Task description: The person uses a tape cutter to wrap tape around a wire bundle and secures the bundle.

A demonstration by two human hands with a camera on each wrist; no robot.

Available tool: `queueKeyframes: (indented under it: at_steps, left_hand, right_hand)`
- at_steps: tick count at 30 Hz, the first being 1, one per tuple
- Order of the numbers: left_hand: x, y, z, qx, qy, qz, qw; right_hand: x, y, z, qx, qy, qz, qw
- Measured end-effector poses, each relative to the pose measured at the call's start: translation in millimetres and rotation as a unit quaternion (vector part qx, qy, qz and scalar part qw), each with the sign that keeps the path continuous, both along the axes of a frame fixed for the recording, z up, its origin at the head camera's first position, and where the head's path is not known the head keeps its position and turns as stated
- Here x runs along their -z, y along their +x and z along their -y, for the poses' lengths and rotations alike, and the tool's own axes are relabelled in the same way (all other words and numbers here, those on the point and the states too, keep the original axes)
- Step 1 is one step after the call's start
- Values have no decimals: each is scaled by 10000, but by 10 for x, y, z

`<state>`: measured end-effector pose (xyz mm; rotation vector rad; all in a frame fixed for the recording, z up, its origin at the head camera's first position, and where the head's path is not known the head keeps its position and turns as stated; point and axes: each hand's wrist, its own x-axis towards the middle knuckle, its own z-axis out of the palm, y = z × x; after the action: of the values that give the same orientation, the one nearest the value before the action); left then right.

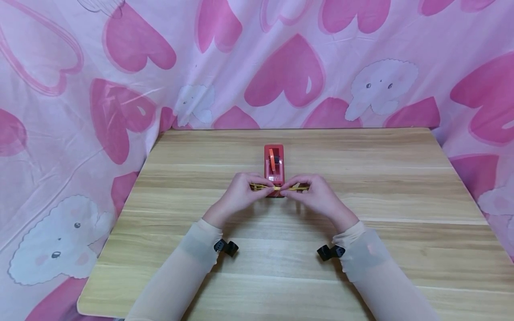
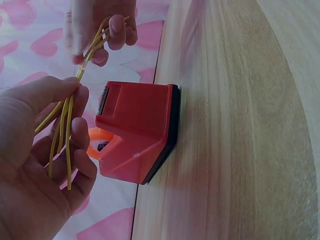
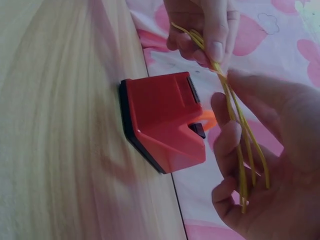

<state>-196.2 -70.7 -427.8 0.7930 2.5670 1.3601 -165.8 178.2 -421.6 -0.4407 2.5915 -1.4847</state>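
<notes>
Both hands are meeting over a bundle of thin yellow strands point(image 2: 80, 74), holding it crosswise in the air above the wooden table point(image 1: 257, 281). The left hand point(image 1: 242, 191) is pinching the bundle close to its middle between thumb and forefinger, and the loose ends on that side are fanning out across its palm. The right hand point(image 1: 319, 196) is doing the same just beside it, thumb and forefinger nipping the strands while the rest are trailing over its half-curled fingers. Between the two grips something glossy is catching the light on the strands, though I cannot tell whether it is clear tape. A red tape dispenser point(image 2: 140, 107) is standing upright on the table right by the hands, its near end partly hiding beneath them from above. Its black base point(image 2: 174, 117) is resting on the wood, an orange ring point(image 1: 272, 159) is sitting in its well, and a serrated cutter point(image 2: 103, 100) is edging its top. Pale long sleeves point(image 1: 172, 272) are covering both arms, and a small black camera point(image 1: 226, 247) is sticking out at each wrist. Behind the table a pink cloth point(image 1: 229, 84) is hanging in soft folds, showing darker pink hearts and fluffy white animal faces.
</notes>
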Motion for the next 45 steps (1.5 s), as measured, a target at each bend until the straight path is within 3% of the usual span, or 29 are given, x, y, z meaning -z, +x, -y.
queueKeyframes:
  at_steps: [10,20,28,39,45]
  left_hand:
    - [9,3,-15,7,-54,-46,10000]
    - [8,-7,-8,76,8,-200,9998]
    - [-12,13,-13,25,28,-5,10000]
    - [-31,18,-22,1,25,-54,10000]
    - [-50,18,-28,10,23,-117,9999]
  right_hand:
    - [30,22,46,513,9,3,9987]
    - [64,21,34,522,-87,-137,9985]
    - [35,30,50,599,-129,92,9981]
    - [24,0,3,355,-226,107,9991]
    - [13,-29,-12,381,-598,554,9959]
